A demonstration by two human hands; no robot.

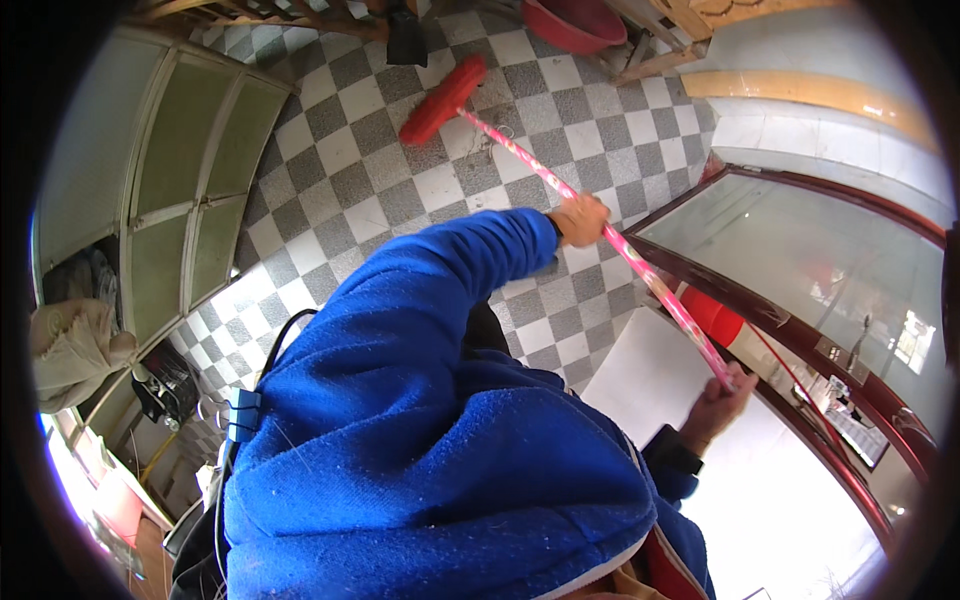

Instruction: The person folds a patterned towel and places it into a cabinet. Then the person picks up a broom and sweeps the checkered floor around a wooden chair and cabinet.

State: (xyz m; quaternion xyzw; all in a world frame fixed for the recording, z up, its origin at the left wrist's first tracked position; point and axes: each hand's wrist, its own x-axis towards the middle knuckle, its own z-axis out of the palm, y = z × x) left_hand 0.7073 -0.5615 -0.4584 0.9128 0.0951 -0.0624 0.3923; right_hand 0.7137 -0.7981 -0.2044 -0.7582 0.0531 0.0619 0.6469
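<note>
A long pink patterned broom handle [649, 274] runs diagonally from the upper middle to the lower right. Its wide red broom head [444, 101], slightly blurred, rests on the grey and white checkered floor [367, 217]. My left hand [583, 219] reaches across in a blue sleeve and grips the handle partway along. Around the handle's upper end, my right hand [724, 401] is closed, with a dark band at its wrist. Thin, pale string-like debris [491, 141] lies on the floor beside the broom head.
At the left stands a cabinet with green panels [176, 135]. A red basin [576, 26] and wooden furniture legs [660, 64] are at the top. On the right are a red-framed glass door [802, 232], a red container [712, 315] and a white surface [645, 360].
</note>
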